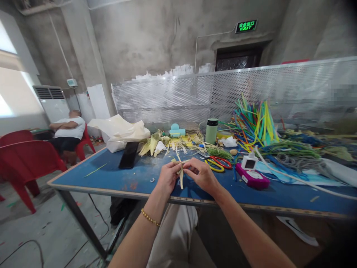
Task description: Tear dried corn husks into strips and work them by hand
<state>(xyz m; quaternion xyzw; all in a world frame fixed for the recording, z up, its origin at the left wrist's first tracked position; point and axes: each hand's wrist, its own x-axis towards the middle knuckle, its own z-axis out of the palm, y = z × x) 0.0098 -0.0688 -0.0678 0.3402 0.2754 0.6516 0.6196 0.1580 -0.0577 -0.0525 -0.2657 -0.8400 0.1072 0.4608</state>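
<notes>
Pale, dry strips that look like corn husk [181, 181] are held between my hands, just above the front part of the blue table [103, 178]. My left hand [169, 176] pinches them where they cross, and one strip hangs down below the fingers. From the other side, my right hand [203, 175] closes its thumb and fingertips on the same bundle. Its exact grip is partly hidden by the curled fingers. Yellow-and-red-handled scissors [216, 163] lie just beyond my right hand. Behind both hands, loose husk pieces [153, 144] are heaped.
A black phone [128, 155] and a white plastic bag [119, 132] lie to the left. Farther back stands a green bottle [212, 132]. On the right are a magenta box [252, 178], a white cable [295, 178] and colourful strips [256, 124]. A person [69, 128] sits far left.
</notes>
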